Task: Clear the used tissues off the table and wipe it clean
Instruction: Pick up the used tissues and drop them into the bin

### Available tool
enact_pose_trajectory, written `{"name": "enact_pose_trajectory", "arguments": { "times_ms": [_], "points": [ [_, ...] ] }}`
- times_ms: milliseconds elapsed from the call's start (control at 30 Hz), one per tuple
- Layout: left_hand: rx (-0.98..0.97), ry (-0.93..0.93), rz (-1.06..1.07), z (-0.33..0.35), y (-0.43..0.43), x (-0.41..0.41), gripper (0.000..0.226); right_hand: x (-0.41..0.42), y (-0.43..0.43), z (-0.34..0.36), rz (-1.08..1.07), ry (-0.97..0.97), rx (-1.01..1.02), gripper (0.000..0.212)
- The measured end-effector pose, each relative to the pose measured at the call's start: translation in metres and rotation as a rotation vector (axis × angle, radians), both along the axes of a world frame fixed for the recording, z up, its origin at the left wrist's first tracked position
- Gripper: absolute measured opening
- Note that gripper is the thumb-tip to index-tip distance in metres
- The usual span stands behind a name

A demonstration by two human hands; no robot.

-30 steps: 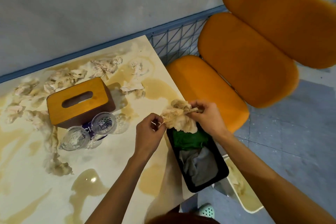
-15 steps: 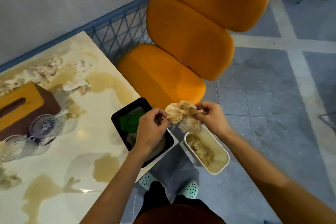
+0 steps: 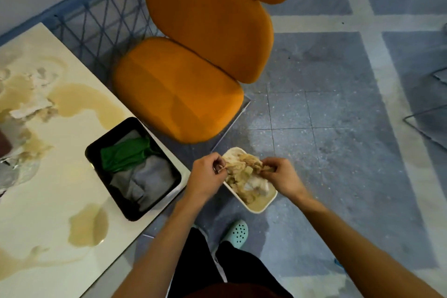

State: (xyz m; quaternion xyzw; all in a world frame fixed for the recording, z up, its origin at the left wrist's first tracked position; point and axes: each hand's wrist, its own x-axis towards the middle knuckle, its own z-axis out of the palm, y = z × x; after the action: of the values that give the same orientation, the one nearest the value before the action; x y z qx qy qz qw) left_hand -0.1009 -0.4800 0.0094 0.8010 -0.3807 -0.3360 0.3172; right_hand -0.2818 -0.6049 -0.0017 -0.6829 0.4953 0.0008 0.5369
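Observation:
A wet, brown-stained wad of used tissues (image 3: 244, 164) is stretched between my left hand (image 3: 205, 174) and my right hand (image 3: 280, 175), both pinched on it. It hangs just above a white rectangular bin (image 3: 260, 208) on the floor, which holds more soaked tissues. The cream table (image 3: 48, 201) at the left carries brown spill puddles (image 3: 88, 225) and more soggy tissues (image 3: 31, 109) near its far side. A black tray (image 3: 108, 196) with a green cloth (image 3: 125, 155) and a grey cloth (image 3: 145, 181) sits at the table's right edge.
Orange cushioned seats (image 3: 179, 94) stand close behind the bin, against a blue wire fence (image 3: 101, 19). My legs and a mint clog (image 3: 238, 231) are below the bin. Grey tiled floor (image 3: 338, 128) spreads to the right. Glassware shows at the table's left edge (image 3: 7, 172).
Both hands carried the tissue wad off the table edge, right and down, until it hangs over the white floor bin. The view has swung right, leaving the tissue box out of frame.

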Motion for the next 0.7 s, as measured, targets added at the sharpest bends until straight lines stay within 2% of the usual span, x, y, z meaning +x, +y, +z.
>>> {"name": "enact_pose_trajectory", "arguments": {
  "times_ms": [233, 467, 700],
  "points": [
    [0.127, 0.05, 0.028, -0.067, -0.018, -0.017, 0.013, -0.017, -0.005, -0.062, -0.043, 0.165, 0.03, 0.019],
    [0.228, 0.074, 0.074, -0.142, -0.035, -0.019, 0.02, -0.027, -0.003, -0.116, 0.003, 0.295, 0.067, 0.02],
    [0.245, 0.147, 0.107, -0.168, -0.029, -0.028, 0.021, -0.039, 0.0, -0.14, 0.049, 0.346, 0.06, 0.014]
  ]
}}
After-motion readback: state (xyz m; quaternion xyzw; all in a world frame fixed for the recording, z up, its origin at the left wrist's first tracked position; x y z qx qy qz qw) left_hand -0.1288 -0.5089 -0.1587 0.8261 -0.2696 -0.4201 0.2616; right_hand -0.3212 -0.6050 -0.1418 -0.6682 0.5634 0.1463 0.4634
